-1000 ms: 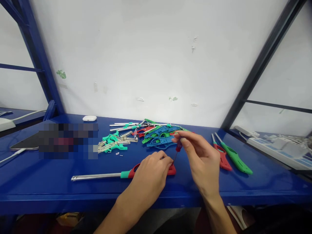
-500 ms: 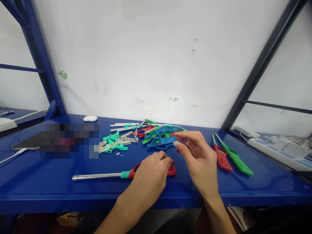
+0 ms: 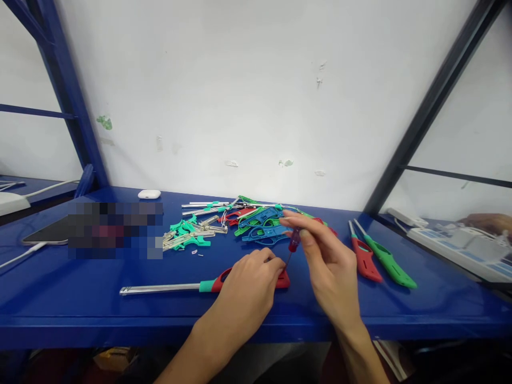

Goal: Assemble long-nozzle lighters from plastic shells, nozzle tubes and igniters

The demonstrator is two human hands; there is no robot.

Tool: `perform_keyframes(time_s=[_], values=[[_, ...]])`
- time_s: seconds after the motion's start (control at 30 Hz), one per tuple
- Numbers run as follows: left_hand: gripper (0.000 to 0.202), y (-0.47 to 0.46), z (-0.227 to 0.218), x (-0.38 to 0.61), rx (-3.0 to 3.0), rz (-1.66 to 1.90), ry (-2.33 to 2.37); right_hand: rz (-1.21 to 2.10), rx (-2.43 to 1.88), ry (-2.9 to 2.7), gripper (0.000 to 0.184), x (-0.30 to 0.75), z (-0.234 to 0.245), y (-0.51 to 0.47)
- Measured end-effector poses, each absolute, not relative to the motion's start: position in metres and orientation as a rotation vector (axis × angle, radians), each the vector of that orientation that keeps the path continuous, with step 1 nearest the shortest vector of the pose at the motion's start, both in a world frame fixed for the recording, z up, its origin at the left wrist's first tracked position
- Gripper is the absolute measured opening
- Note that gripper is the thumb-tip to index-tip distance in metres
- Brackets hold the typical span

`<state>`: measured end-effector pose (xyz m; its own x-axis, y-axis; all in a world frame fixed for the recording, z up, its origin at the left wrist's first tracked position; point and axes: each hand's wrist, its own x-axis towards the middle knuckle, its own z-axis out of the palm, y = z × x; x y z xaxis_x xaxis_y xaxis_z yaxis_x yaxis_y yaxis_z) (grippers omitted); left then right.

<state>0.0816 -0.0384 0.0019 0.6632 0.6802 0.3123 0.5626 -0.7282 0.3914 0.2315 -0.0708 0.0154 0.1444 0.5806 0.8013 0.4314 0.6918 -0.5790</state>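
Observation:
A red long-necked lighter (image 3: 283, 281) with a teal collar and a metal tube lies flat near the front of the blue table. Closed over its red handle, my left hand (image 3: 251, 277) presses it down and hides its middle. In my right hand (image 3: 330, 258) is a small screwdriver with a purple-red handle (image 3: 295, 240), held between thumb and fingers. Its thin shaft slants down to the lighter's handle beside my left fingertips; the tip itself is hidden.
Behind my hands lie blue, green and red handle shells (image 3: 266, 233), teal parts and metal pieces (image 3: 188, 234). A red lighter (image 3: 365, 261) and a green lighter (image 3: 390, 264) lie at right. A white earbud case (image 3: 149, 194) and a phone (image 3: 46, 233) are at left.
The right hand's fingers have shifted on the screwdriver and opened somewhat, so more of its handle shows. The left hand and lighter have stayed in place. Someone's hand now appears at far right.

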Motion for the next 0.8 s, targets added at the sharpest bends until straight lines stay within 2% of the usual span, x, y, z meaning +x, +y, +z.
perform_keyframes(time_s=[0.07, 0.23, 0.43, 0.63, 0.8], values=[[0.031, -0.0379, 0.0003, 0.0817, 2.624, 0.657, 0.994, 0.146, -0.860, -1.450, 0.023, 0.2303, 0.0144, -0.0711], [0.031, -0.0379, -0.0033, 0.0816, 2.598, 0.723, 0.965, -0.066, -0.902, -1.437, 0.018, 0.2313, 0.0146, -0.0705], [0.031, -0.0375, -0.0032, 0.0812, 2.617, 0.700, 0.980, 0.253, -0.879, -1.492, 0.029, 0.2306, 0.0153, -0.0748], [0.031, -0.0381, -0.0016, 0.0808, 2.599, 0.696, 0.964, -0.073, -0.932, -1.379, 0.015, 0.2299, 0.0152, -0.0708], [0.032, -0.0391, 0.0001, 0.0818, 2.594, 0.687, 0.978, -0.067, -0.986, -1.444, 0.017, 0.2339, 0.0175, -0.0739]])
